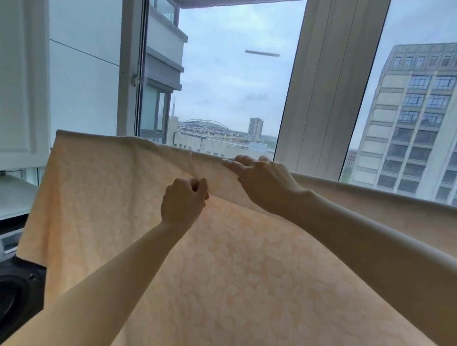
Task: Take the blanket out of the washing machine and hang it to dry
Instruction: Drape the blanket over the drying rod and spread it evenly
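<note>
A pale peach blanket (100, 191) with a faint pattern hangs spread wide in front of me, draped over a support that it hides. Its top fold runs from the upper left down to the right edge. My left hand (184, 202) pinches a folded-over strip of the blanket just below the top line. My right hand (261, 183) rests on the top fold, fingers curled over the cloth and pressing it. The dark washing machine (0, 292) with its round door sits at the lower left, partly behind the blanket.
A grey countertop (1, 199) lies above the washing machine on the left. Tall windows with a white frame post (321, 85) stand right behind the blanket, with city buildings outside. A white cabinet door (14, 66) is at the upper left.
</note>
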Available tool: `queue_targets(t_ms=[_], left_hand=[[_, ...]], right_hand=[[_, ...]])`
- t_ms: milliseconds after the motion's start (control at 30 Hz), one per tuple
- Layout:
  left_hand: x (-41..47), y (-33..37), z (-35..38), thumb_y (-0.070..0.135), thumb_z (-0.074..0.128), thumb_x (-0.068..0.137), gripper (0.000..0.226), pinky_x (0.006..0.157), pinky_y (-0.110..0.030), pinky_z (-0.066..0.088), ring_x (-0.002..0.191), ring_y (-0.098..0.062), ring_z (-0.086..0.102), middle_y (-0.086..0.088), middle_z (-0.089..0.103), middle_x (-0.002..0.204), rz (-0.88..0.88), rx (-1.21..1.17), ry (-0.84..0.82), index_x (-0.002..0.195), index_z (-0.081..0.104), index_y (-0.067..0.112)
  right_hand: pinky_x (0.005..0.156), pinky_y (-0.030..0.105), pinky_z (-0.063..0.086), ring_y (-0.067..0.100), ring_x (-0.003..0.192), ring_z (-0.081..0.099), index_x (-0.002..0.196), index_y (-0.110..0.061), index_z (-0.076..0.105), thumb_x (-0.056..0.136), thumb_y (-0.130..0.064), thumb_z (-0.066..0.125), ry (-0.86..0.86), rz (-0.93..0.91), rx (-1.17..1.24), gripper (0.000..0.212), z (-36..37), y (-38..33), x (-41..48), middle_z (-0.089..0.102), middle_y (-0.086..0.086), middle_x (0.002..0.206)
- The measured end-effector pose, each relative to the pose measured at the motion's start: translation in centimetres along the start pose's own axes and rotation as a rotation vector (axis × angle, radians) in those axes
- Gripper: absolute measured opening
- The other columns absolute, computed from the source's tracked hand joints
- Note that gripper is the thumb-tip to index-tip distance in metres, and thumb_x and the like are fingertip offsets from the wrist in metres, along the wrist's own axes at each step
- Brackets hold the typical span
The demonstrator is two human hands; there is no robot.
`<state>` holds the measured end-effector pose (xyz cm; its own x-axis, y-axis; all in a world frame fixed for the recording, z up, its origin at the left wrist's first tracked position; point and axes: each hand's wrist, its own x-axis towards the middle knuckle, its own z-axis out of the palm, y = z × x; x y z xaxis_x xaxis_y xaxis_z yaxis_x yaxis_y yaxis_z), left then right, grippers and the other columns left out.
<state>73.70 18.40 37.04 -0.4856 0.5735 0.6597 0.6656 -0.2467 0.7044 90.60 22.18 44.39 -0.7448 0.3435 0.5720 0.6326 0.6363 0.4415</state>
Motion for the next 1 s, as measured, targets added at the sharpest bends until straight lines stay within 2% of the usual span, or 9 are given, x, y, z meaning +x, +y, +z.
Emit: queue_targets(t_ms=[167,300,367,500,600,733,800,867,1000], left_hand=[[1.4,-0.7,-0.6,0.029,0.052,0.098,0.043,0.064,-0.034,0.057,0.048,-0.017,0.060,0.000,0.063,0.054,-0.028,-0.051,-0.032,0.058,0.063,0.018],[3.2,-1.5,-1.5,0.037,0.045,0.100,0.047,0.058,-0.028,0.050,0.047,-0.015,0.058,-0.002,0.064,0.057,-0.131,-0.073,0.040,0.065,0.064,0.012],[4.2,-1.9,-2.0,0.044,0.042,0.100,0.049,0.058,-0.026,0.047,0.051,-0.016,0.059,-0.004,0.065,0.063,-0.190,-0.045,0.069,0.072,0.065,0.010],[7.0,-2.4,-2.5,0.053,0.042,0.096,0.051,0.075,-0.039,0.057,0.062,-0.021,0.065,-0.006,0.067,0.074,-0.333,-0.077,0.100,0.080,0.063,0.010],[9.0,-2.6,-2.6,0.056,0.043,0.095,0.052,0.078,-0.042,0.058,0.062,-0.021,0.065,-0.006,0.067,0.074,-0.375,-0.086,0.145,0.080,0.062,0.010],[10.6,-3.5,-2.8,0.051,0.049,0.095,0.047,0.075,-0.039,0.059,0.060,-0.018,0.066,-0.004,0.068,0.071,-0.397,-0.062,0.182,0.083,0.065,0.008],[11.2,-4.0,-3.0,0.045,0.050,0.097,0.043,0.067,-0.032,0.058,0.057,-0.017,0.064,-0.004,0.066,0.070,-0.392,-0.049,0.195,0.090,0.066,0.005],[11.8,-4.6,-3.3,0.036,0.048,0.100,0.036,0.060,-0.027,0.053,0.056,-0.017,0.062,-0.008,0.065,0.071,-0.340,-0.009,0.198,0.093,0.066,0.005],[12.9,-5.8,-4.6,0.026,0.046,0.100,0.034,0.057,-0.029,0.047,0.062,-0.023,0.063,-0.014,0.067,0.077,-0.199,0.180,0.188,0.090,0.068,0.002]], right_hand=[[0.075,0.037,0.057,0.021,0.096,0.066,0.148,-0.037,0.028,0.098,-0.007,0.047,-0.001,0.009,0.026,0.062,0.0,0.2,1.3,0.061,-0.006,0.124],[0.067,0.033,0.054,0.020,0.089,0.067,0.150,-0.037,0.025,0.097,-0.003,0.043,0.010,-0.029,0.015,0.065,-0.1,0.5,1.0,0.062,-0.008,0.121],[0.068,0.035,0.054,0.021,0.088,0.066,0.150,-0.037,0.022,0.097,-0.003,0.041,0.011,-0.039,0.014,0.066,-0.1,0.7,0.7,0.061,-0.007,0.120],[0.075,0.040,0.056,0.024,0.092,0.066,0.151,-0.037,0.019,0.097,-0.003,0.039,0.025,-0.072,0.034,0.066,-0.1,0.7,0.7,0.059,-0.007,0.125],[0.076,0.039,0.056,0.025,0.096,0.065,0.151,-0.036,0.021,0.097,-0.003,0.040,0.053,-0.086,0.027,0.066,0.2,0.6,0.5,0.057,-0.007,0.130],[0.074,0.037,0.055,0.024,0.098,0.065,0.151,-0.036,0.021,0.095,-0.002,0.042,0.060,-0.089,0.034,0.069,0.3,0.8,0.7,0.056,-0.008,0.130],[0.073,0.038,0.055,0.024,0.096,0.065,0.151,-0.036,0.021,0.095,-0.002,0.041,0.053,-0.089,0.037,0.068,0.5,0.7,1.0,0.057,-0.008,0.129],[0.073,0.037,0.055,0.022,0.094,0.065,0.150,-0.036,0.023,0.095,-0.002,0.040,0.058,-0.077,0.025,0.068,0.7,0.6,1.3,0.057,-0.009,0.128],[0.068,0.030,0.050,0.019,0.091,0.066,0.148,-0.037,0.030,0.093,-0.002,0.042,0.067,-0.023,0.011,0.065,0.9,-0.3,2.1,0.061,-0.011,0.122]])
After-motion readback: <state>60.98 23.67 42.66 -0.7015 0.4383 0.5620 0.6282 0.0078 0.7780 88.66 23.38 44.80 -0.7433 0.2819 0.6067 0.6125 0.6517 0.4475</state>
